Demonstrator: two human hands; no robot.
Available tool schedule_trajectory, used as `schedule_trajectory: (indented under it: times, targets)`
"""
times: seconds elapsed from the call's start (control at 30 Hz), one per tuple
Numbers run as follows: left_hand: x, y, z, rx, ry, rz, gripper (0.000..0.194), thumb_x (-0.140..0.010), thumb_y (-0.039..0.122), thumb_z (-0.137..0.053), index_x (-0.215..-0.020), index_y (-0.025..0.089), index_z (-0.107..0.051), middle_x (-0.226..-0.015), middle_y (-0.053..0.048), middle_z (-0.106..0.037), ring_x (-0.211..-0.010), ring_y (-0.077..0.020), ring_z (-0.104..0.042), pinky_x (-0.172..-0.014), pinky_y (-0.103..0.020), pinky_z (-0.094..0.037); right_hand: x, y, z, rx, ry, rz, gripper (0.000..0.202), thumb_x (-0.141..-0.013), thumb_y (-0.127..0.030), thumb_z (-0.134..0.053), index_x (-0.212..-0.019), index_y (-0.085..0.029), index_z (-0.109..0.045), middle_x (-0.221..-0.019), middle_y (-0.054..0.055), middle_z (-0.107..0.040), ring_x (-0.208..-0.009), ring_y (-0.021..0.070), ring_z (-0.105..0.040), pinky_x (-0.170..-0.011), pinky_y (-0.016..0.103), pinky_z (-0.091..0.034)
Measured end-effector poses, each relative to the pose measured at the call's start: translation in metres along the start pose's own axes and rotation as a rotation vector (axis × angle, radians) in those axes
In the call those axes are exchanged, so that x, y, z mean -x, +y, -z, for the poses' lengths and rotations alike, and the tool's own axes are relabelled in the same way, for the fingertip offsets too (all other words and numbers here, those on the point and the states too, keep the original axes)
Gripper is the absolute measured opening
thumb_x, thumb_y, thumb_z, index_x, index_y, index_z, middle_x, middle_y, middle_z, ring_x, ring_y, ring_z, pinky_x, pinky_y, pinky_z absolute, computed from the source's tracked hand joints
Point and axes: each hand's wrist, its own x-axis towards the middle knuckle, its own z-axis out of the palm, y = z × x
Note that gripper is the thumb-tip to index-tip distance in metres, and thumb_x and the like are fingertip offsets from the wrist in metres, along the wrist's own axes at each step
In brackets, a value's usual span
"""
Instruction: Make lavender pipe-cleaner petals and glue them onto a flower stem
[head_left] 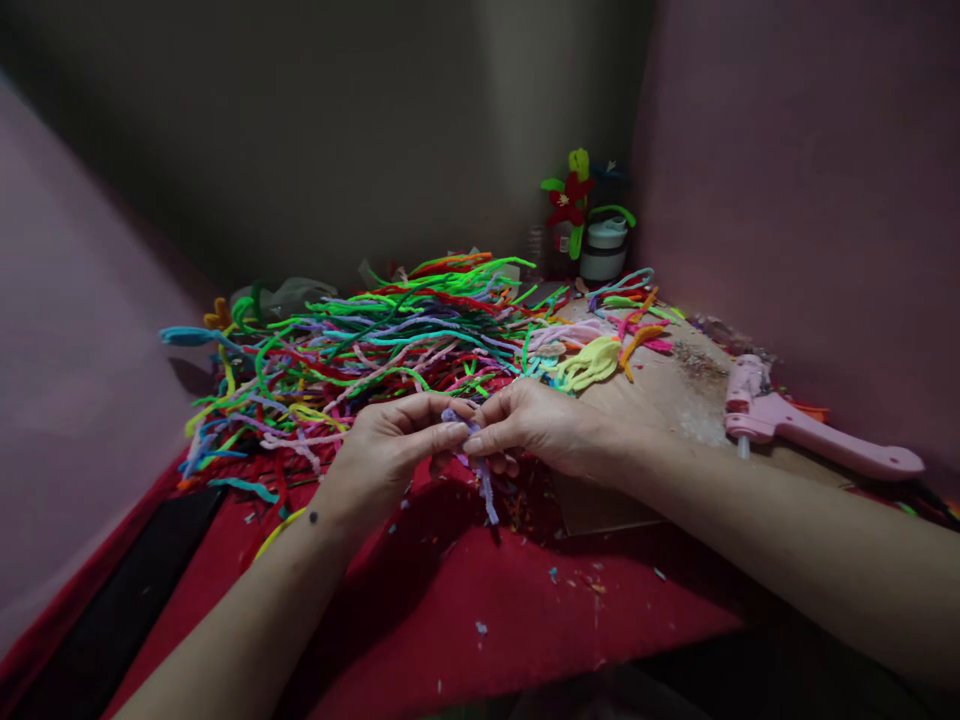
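Note:
My left hand [401, 435] and my right hand [529, 425] meet at the middle of the view, above the near part of the table. Between their thumbs and fingers they pinch a lavender pipe cleaner [486, 490], bent at the top, with a loose end hanging down. Both hands are closed on it, and the fingers hide part of its shape. Just behind the hands lies a big heap of loose pipe cleaners [390, 330] in green, teal, red, pink, purple and other colours.
A pink glue gun [817, 425] lies at the right on a brown board [667, 395]. Bundled yellow pipe cleaners [592, 363] sit behind my right hand. A lidded jar [604, 250] and a red pipe-cleaner flower [570, 200] stand at the back. Scraps dot the red cloth [525, 620].

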Motion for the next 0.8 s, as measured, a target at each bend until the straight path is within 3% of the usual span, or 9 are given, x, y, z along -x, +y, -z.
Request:
schedule_trajectory:
  times: [0.33,0.43,0.5,0.63,0.8]
  targets:
    - [0.006,0.001,-0.012,-0.281,0.251,-0.187,0.009,-0.069,0.021,-0.067,-0.077,0.02,-0.072,-0.073,0.0,-0.068,-0.067,-0.0136,-0.058,-0.061,-0.023,-0.045,-0.001,0.002,-0.003,-0.061,0.016,-0.016,0.013,-0.067,-0.015,-0.06,-0.055,-0.012,-0.06,-0.045,-0.001,-0.052,-0.04,0.008,-0.046,-0.045,0.023,-0.037]
    - [0.003,-0.001,-0.008,-0.114,0.2,-0.13,0.023,-0.071,0.026,-0.068,-0.093,0.02,-0.067,-0.08,0.0,-0.067,-0.062,-0.0106,-0.057,-0.056,-0.021,-0.044,-0.002,0.003,-0.003,-0.137,0.075,0.008,0.011,-0.066,-0.017,-0.064,-0.057,-0.012,-0.061,-0.045,-0.002,-0.051,-0.039,0.0071,-0.043,-0.041,0.022,-0.033]
    - [0.002,-0.003,-0.006,0.046,0.102,-0.045,0.033,-0.072,0.029,-0.068,-0.103,0.021,-0.061,-0.084,0.0,-0.065,-0.057,-0.0092,-0.056,-0.048,-0.019,-0.042,-0.003,0.004,-0.002,-0.228,0.12,0.011,0.011,-0.065,-0.02,-0.067,-0.06,-0.012,-0.062,-0.046,-0.003,-0.051,-0.038,0.0065,-0.042,-0.04,0.022,-0.031]
    - [0.001,-0.007,-0.007,0.169,-0.105,0.141,0.027,-0.072,0.03,-0.067,-0.095,0.018,-0.058,-0.071,0.001,-0.061,-0.051,-0.0109,-0.056,-0.04,-0.02,-0.041,-0.006,0.006,0.0,-0.364,0.195,0.035,0.013,-0.063,-0.019,-0.071,-0.064,-0.012,-0.06,-0.051,-0.003,-0.054,-0.04,0.0057,-0.044,-0.041,0.021,-0.033]
    - [0.001,-0.011,-0.011,0.053,-0.091,0.142,0.017,-0.075,0.032,-0.064,-0.078,0.016,-0.06,-0.058,0.003,-0.057,-0.043,-0.0067,-0.048,-0.041,-0.018,-0.038,-0.008,0.008,-0.001,-0.441,0.246,0.027,0.019,-0.058,-0.012,-0.074,-0.058,-0.012,-0.055,-0.052,-0.003,-0.052,-0.041,0.0054,-0.044,-0.04,0.02,-0.033]
